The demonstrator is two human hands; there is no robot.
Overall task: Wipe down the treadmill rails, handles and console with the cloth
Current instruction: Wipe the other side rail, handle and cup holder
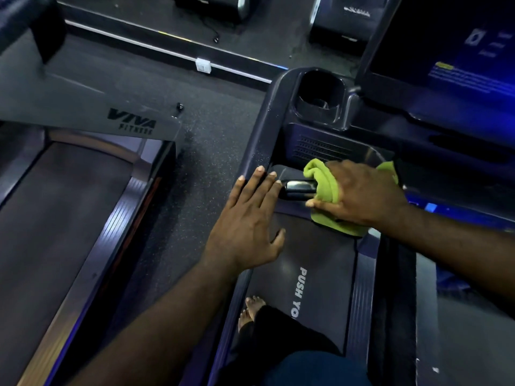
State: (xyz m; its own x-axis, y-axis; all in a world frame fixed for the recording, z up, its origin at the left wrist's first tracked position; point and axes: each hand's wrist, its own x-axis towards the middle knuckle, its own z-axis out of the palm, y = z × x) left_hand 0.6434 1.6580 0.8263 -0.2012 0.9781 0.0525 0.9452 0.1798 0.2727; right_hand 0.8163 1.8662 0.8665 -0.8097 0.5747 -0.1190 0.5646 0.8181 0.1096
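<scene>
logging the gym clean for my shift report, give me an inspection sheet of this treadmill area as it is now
surface: treadmill belt dark with white lettering; a bare foot stands on it
job's things: green cloth wrapped round the handle; left rail and console screen in view
clutter: cup holder, contents unclear
grippers: left hand flat, fingers straight at the left rail; right hand grips the green cloth
cables: black cable on the floor beyond
surroundings: neighbouring treadmill to the left, speckled floor between
</scene>
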